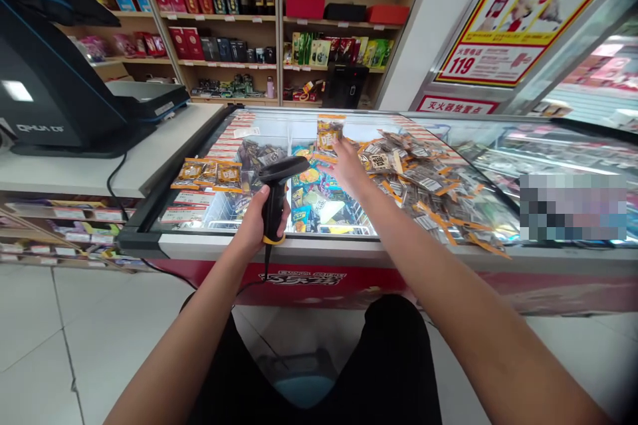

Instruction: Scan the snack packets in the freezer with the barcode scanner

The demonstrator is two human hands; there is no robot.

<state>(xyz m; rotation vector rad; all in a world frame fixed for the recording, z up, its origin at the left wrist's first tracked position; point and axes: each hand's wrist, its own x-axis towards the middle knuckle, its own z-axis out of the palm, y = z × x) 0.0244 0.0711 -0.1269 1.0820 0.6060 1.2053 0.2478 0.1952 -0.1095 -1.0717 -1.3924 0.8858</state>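
My left hand [262, 218] is wrapped round the handle of a black barcode scanner [275, 206], held upright over the front edge of the chest freezer. Its head points right and its cable hangs down below. My right hand [346, 166] reaches over the glass top with its fingers at the lower edge of an orange-and-brown snack packet [329, 131], whose printed front faces me. To the right lies a loose heap of similar packets [423, 169], many showing their grey-brown sides. Several orange packets [209, 174] lie side by side on the glass at the left.
The chest freezer [189, 239] has a glass top, with goods in baskets beneath. On the left counter [164, 146] stands a black till or scale [64, 86]. Shelves [219, 15] with bottles and boxes line the back. A fire-notice poster [491, 66] hangs at the right.
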